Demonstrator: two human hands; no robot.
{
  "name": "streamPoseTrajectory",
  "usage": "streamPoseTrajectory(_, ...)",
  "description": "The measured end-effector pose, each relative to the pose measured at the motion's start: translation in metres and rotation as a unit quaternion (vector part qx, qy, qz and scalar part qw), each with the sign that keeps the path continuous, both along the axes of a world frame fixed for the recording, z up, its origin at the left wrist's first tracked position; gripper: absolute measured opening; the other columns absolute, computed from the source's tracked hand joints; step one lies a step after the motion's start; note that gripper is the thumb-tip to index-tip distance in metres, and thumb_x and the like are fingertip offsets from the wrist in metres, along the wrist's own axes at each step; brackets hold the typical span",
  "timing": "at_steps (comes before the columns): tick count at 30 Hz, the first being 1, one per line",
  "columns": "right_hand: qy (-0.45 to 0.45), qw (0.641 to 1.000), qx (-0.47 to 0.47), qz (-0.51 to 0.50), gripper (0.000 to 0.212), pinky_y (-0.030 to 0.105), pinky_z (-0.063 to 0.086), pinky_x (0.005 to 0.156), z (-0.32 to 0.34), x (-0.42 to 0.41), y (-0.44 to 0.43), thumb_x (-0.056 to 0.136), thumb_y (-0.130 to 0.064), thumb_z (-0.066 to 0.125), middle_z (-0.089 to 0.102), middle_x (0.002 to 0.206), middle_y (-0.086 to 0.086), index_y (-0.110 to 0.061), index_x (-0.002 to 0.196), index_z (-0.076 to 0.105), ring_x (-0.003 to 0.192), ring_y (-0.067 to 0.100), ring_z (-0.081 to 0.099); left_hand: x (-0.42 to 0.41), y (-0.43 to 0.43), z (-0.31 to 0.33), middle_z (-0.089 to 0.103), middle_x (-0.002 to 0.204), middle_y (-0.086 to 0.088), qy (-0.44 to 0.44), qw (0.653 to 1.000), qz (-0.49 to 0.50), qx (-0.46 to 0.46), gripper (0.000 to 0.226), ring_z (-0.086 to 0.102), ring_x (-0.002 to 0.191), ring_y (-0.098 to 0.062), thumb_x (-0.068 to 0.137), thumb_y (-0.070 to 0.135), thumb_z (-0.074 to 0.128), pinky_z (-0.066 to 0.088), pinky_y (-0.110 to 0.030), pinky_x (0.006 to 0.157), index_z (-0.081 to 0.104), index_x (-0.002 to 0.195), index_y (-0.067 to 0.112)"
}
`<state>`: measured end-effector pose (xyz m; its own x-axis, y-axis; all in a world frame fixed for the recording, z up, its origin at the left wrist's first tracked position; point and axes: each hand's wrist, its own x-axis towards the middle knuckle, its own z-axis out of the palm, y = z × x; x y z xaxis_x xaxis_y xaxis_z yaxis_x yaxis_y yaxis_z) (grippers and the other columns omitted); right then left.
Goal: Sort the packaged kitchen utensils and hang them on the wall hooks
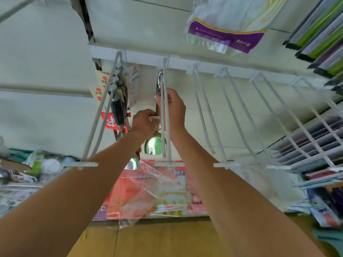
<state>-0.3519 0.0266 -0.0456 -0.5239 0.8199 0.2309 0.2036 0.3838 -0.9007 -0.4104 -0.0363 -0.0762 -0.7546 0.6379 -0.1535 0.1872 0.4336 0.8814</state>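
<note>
A steel ladle (155, 145) hangs along the second white wire hook (165, 115), its handle loop up near the wall rail. My right hand (175, 109) grips the hook and the upper handle. Just below it, my left hand (146, 122) pinches the handle's lower part. Under my left wrist a second shiny steel bowl (132, 163) shows; what carries it is hidden. On the leftmost hook (104, 115) hang packaged utensils (118, 101) with black handles and red-and-white cards.
Several bare white hooks (239, 115) run to the right along the rail (185, 60). A purple-labelled bag (226, 32) hangs above. Stacked packs (315, 141) fill the right side. Red packages in clear plastic (154, 190) lie below on a wooden counter (167, 240).
</note>
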Motion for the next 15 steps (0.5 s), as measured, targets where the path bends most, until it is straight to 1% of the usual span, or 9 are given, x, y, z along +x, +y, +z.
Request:
streamPoseTrajectory(1,0.005,1.0,-0.004,-0.006,0.02,0.0,0.041,0.067,0.001,0.003,0.0,0.095,-0.015,0.063,0.064,0.091,-0.009,-0.008,0.114,0.065,0.076,0.0,0.057,0.002,-0.001,-0.001,0.064,0.08,-0.008,0.012,1.0,-0.001,0.001,0.012,0.062,0.083,-0.03,0.089,0.008,0.062,0.051,-0.032,0.08,0.065,0.079,0.015)
streamPoseTrajectory(2,0.01,1.0,-0.003,-0.002,0.019,0.001,0.041,0.068,-0.004,0.005,0.002,0.094,-0.014,0.064,0.063,0.089,-0.011,-0.009,0.113,0.065,0.075,-0.002,0.057,0.004,-0.003,-0.003,0.066,0.082,-0.01,0.009,1.0,-0.008,0.007,0.014,0.063,0.087,-0.033,0.088,0.006,0.064,0.052,-0.037,0.083,0.064,0.077,0.016)
streamPoseTrajectory(5,0.01,1.0,0.009,0.0,0.016,0.004,0.043,0.072,-0.003,0.017,-0.007,0.094,-0.013,0.064,0.063,0.089,-0.012,-0.009,0.11,0.066,0.077,-0.007,0.057,0.013,-0.015,-0.012,0.07,0.093,-0.017,0.032,0.999,-0.025,-0.002,0.004,0.064,0.092,-0.035,0.086,0.007,0.066,0.052,-0.045,0.087,0.069,0.088,0.008)
streamPoseTrajectory(8,0.0,1.0,0.009,0.01,0.015,0.011,0.047,0.074,-0.001,0.031,-0.018,0.094,-0.014,0.064,0.063,0.088,-0.014,-0.01,0.109,0.065,0.077,-0.004,0.057,0.022,-0.029,-0.013,0.071,0.093,-0.016,0.043,0.998,-0.039,0.0,0.006,0.066,0.092,-0.035,0.086,0.009,0.067,0.053,-0.047,0.087,0.071,0.09,0.007)
streamPoseTrajectory(9,-0.003,1.0,0.006,0.012,0.015,0.013,0.048,0.074,0.0,0.036,-0.024,0.094,-0.014,0.064,0.061,0.086,-0.018,-0.01,0.108,0.065,0.077,-0.004,0.057,0.027,-0.035,-0.01,0.071,0.094,-0.015,0.04,0.998,-0.045,-0.001,0.007,0.066,0.093,-0.034,0.087,0.009,0.067,0.053,-0.044,0.088,0.07,0.093,0.006)
streamPoseTrajectory(10,-0.008,1.0,0.008,0.01,0.014,0.013,0.048,0.073,0.0,0.042,-0.03,0.094,-0.013,0.064,0.06,0.083,-0.02,-0.01,0.108,0.065,0.077,-0.005,0.057,0.031,-0.042,-0.01,0.07,0.095,-0.012,0.032,0.998,-0.062,-0.012,0.01,0.065,0.094,-0.031,0.09,0.01,0.064,0.054,-0.035,0.087,0.069,0.097,0.004)
streamPoseTrajectory(12,-0.008,1.0,0.007,0.006,0.013,0.014,0.046,0.069,-0.002,0.056,-0.042,0.093,-0.01,0.063,0.06,0.081,-0.019,-0.009,0.106,0.065,0.074,-0.006,0.057,0.044,-0.057,-0.009,0.062,0.091,-0.005,0.02,0.992,-0.105,-0.065,0.014,0.059,0.086,-0.021,0.096,0.01,0.055,0.045,-0.005,0.073,0.065,0.104,0.004)
streamPoseTrajectory(13,-0.004,1.0,0.001,0.008,0.013,0.016,0.046,0.068,-0.001,0.064,-0.05,0.092,-0.008,0.062,0.061,0.082,-0.015,-0.007,0.105,0.065,0.072,-0.004,0.057,0.051,-0.065,-0.007,0.061,0.085,-0.004,0.023,0.991,-0.109,-0.068,0.01,0.057,0.081,-0.019,0.096,0.01,0.055,0.042,-0.003,0.068,0.065,0.098,0.009)
streamPoseTrajectory(15,-0.001,1.0,-0.019,0.016,0.015,0.015,0.045,0.067,0.002,0.081,-0.067,0.092,-0.005,0.059,0.065,0.086,-0.008,-0.007,0.105,0.065,0.07,-0.004,0.057,0.062,-0.076,-0.007,0.063,0.078,-0.007,0.058,0.992,-0.103,-0.044,0.011,0.056,0.078,-0.021,0.089,0.009,0.063,0.041,-0.012,0.064,0.068,0.08,0.011)
